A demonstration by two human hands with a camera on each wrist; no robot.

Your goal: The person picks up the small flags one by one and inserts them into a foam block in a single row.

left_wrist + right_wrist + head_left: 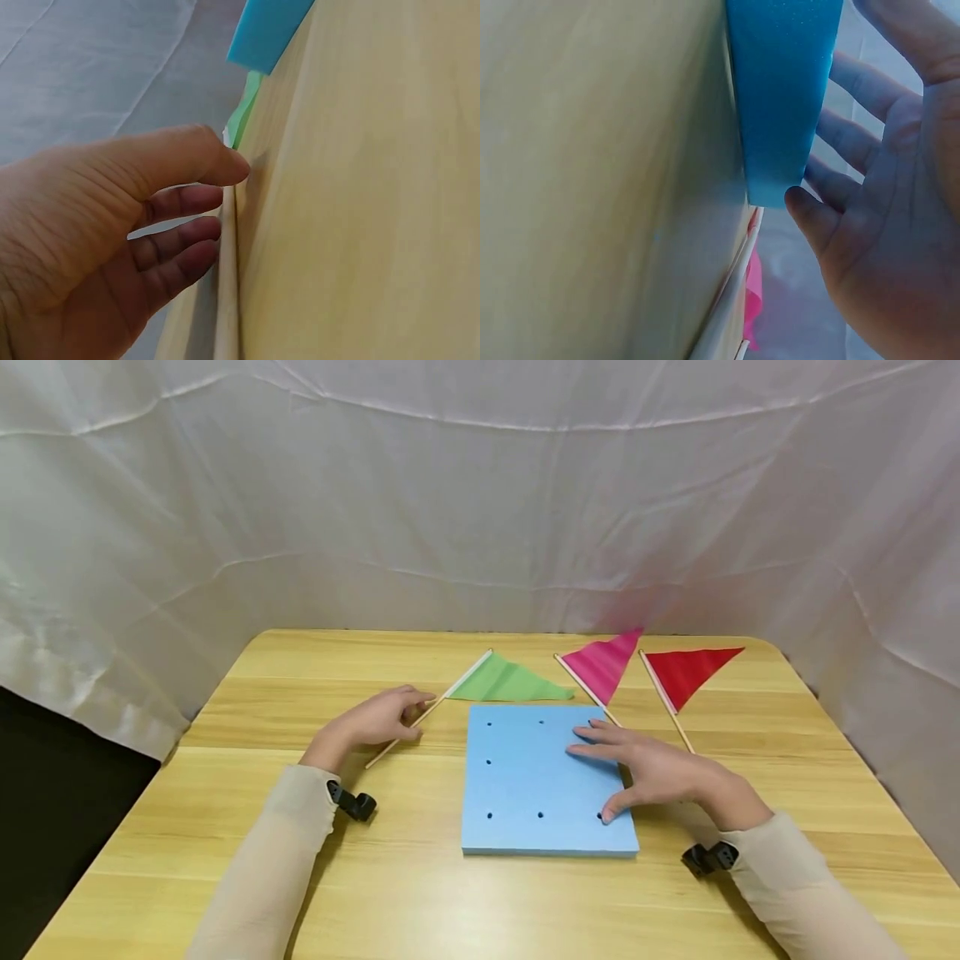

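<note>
My left hand (378, 718) is at the wooden stick of a small green flag (506, 682) lying on the table. In the left wrist view the thumb (217, 157) is on one side of the stick (227, 300) and loosely bent fingers are on the other, a gap showing between them. A square light-blue foam board (536, 777) with small holes along its edges lies flat in the middle. Over its right side spreads my right hand (660, 768), fingers apart on the top face and thumb by the near right hole. The right wrist view shows the board's thick side (784, 97).
Behind the board a pink flag (603, 667) lies with its stick running toward the board's far right corner. A red flag (686, 677) is farther right, its stick pointing at my right hand. White cloth (480, 510) hangs around the wooden table (390, 877).
</note>
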